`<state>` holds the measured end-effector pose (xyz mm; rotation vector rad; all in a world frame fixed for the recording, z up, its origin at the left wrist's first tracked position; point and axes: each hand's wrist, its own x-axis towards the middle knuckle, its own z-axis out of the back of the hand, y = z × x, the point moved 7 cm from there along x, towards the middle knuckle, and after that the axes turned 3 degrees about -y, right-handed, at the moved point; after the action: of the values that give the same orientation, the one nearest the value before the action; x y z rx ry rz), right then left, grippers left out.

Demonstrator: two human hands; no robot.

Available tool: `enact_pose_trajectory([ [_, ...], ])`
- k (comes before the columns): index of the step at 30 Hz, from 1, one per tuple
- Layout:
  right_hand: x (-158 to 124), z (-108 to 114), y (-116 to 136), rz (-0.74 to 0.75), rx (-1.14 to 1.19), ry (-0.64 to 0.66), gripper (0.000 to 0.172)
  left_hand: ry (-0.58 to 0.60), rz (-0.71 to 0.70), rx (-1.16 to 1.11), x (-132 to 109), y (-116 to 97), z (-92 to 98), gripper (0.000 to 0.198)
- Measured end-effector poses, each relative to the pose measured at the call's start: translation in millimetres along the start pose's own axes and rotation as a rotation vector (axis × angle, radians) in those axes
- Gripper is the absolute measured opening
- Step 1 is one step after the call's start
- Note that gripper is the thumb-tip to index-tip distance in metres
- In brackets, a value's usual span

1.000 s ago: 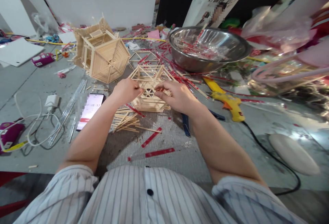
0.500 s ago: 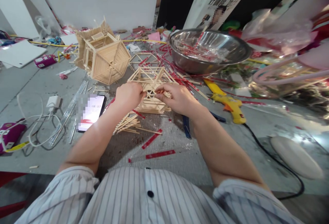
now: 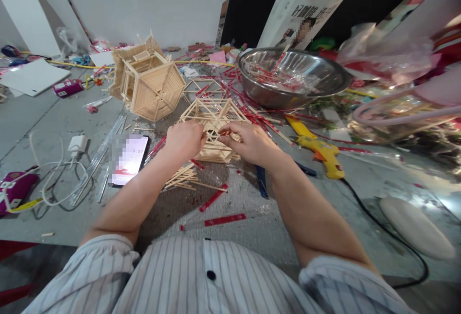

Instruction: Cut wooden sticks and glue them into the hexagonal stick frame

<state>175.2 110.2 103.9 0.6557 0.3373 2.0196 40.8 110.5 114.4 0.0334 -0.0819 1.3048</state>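
Note:
Both my hands are at a small open frame of thin wooden sticks [image 3: 216, 153] on the table in front of me. My left hand [image 3: 186, 138] is closed at its left side, fingertips toward the middle; what they pinch, if anything, is hidden. From the right, my right hand [image 3: 248, 140] reaches in with thumb and fingers bent together in a pinch, and the thing between them is too small to name. Loose wooden sticks [image 3: 182, 177] lie just below my left wrist. A larger stick model [image 3: 156, 86] with slatted panels stands behind to the left.
A steel bowl [image 3: 291, 98] with red wrappers stands at the back right. A yellow glue gun [image 3: 320, 148] and dark blue-handled pliers [image 3: 261, 182] lie right. At left are a lit phone [image 3: 128, 160], a white charger [image 3: 77, 145] and cables. Red strips [image 3: 225, 219] lie near the front.
The whole view has shifted slightly, so things sit a little lower. My hands keep nearly the same pose at the stick frame, with only small finger movement.

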Motion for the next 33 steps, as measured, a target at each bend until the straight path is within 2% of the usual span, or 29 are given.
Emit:
enact_pose_trajectory([
  [28,-1,1,2,0.019,-0.008,0.025,0.022,0.041,0.011,-0.068,5,11,-0.3,0.033],
  [30,-1,3,2,-0.001,0.002,0.020,0.021,0.013,0.002,-0.149,7,14,1.0,0.031],
  [33,-1,6,2,-0.030,0.042,-0.008,0.020,-0.019,-0.036,-0.394,11,18,6.3,0.027],
])
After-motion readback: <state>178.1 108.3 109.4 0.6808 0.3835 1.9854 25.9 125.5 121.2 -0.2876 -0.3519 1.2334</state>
